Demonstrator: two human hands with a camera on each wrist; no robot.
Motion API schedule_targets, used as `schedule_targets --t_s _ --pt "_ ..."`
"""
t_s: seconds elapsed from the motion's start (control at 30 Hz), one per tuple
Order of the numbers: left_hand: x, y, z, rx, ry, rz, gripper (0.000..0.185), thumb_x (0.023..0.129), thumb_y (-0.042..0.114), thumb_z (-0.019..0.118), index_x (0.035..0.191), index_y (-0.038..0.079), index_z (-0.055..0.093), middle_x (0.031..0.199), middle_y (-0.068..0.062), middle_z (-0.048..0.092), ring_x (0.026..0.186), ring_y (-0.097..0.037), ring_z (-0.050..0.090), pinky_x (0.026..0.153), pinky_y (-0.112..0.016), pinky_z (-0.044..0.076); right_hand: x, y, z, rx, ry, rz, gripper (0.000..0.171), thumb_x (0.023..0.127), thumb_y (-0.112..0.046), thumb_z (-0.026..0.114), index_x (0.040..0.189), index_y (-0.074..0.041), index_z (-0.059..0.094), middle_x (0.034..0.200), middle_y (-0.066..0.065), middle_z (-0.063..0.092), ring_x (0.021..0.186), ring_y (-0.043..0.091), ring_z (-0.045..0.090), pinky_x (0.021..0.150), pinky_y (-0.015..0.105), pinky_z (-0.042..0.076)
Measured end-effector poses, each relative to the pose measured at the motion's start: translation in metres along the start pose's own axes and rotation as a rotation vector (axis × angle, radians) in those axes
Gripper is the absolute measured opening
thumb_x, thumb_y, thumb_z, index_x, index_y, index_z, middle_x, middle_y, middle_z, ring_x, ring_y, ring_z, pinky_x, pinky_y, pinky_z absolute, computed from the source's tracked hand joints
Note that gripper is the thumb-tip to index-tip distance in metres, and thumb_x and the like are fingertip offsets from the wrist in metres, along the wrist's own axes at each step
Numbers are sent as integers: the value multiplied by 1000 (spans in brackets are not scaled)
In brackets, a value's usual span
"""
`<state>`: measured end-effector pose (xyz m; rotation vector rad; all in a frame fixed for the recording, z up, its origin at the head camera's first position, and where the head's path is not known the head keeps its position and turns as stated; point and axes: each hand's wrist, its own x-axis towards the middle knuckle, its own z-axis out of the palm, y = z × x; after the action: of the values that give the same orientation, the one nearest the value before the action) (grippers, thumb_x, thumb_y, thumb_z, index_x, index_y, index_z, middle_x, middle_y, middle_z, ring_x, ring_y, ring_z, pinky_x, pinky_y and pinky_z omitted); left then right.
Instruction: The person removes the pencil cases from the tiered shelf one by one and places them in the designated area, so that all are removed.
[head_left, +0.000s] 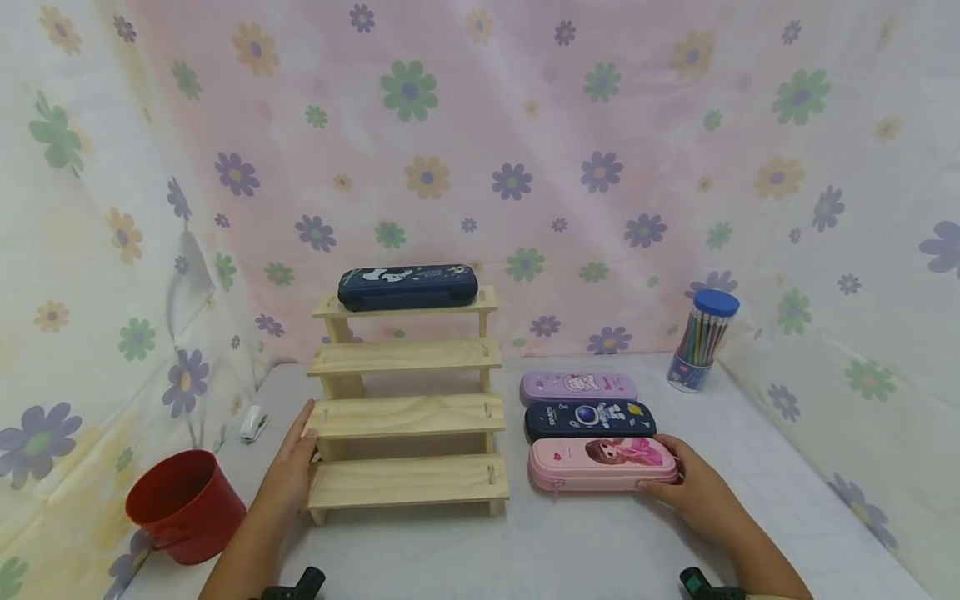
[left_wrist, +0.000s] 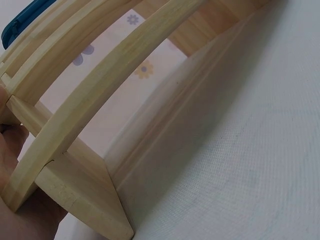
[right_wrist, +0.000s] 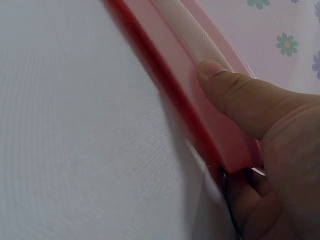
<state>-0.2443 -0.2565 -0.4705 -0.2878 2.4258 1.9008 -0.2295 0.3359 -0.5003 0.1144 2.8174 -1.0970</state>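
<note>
Only in head view, doll print, pencil jar, red bucket

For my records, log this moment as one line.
left hand: touching wooden shelf; right hand: gripping pink case; navy case: on shelf's top tier; SPACE case, purple case: behind pink case

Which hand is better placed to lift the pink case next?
Probably the right hand: it grips the pink case by one end, while the left hand is at the wooden shelf.
</note>
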Motion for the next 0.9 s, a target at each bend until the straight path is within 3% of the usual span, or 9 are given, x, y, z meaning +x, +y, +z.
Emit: schedule_targets --t_s 0.53,0.9 --pt "1 -2 -2 -40 -29 31 55 115 44 23 164 54 2 177 -2 6 164 -34 1 127 -68 3 3 1 5 -39 27 15 126 72 -68 86 162 -3 26 163 30 34 148 54 33 114 75 30" --pt "0 0 -2 -23 -10 22 55 115 45 24 164 53 3 177 -1 8 164 -32 1 127 -67 0 2 -2 4 -33 15 -23 129 72 -66 87 162 0 21 162 32 32 149 55 30 115 75 27"
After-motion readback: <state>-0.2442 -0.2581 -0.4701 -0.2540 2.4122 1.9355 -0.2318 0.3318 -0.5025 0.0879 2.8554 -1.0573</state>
